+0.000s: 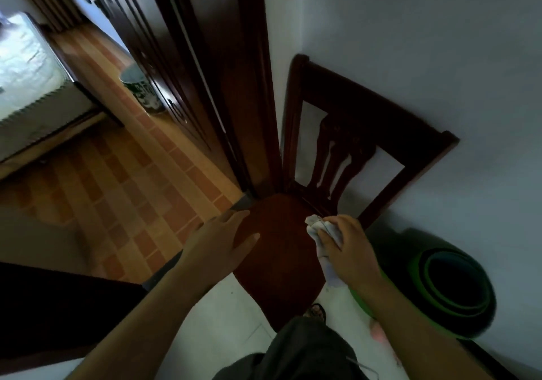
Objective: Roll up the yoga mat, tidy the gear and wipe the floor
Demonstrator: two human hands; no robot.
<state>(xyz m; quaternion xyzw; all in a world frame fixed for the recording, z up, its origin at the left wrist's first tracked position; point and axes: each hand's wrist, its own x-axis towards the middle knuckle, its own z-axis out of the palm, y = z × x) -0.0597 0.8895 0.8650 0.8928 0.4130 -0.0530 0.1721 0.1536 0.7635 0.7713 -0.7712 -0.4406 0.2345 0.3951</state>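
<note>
A rolled-up green yoga mat (448,285) stands on end against the white wall, right of a dark wooden chair (281,262). My right hand (349,250) is shut on a crumpled white cloth (322,233), held over the right side of the chair's seat. A tail of the cloth hangs down below my palm. My left hand (223,241) is open, fingers spread, hovering at the seat's left edge; whether it touches the seat I cannot tell.
The chair back (366,133) leans against the wall beside a dark wooden door frame (243,86). Beyond the doorway lie orange floor tiles (132,180), a patterned bin (140,92) and a bed corner (32,86). White floor (234,321) is underfoot.
</note>
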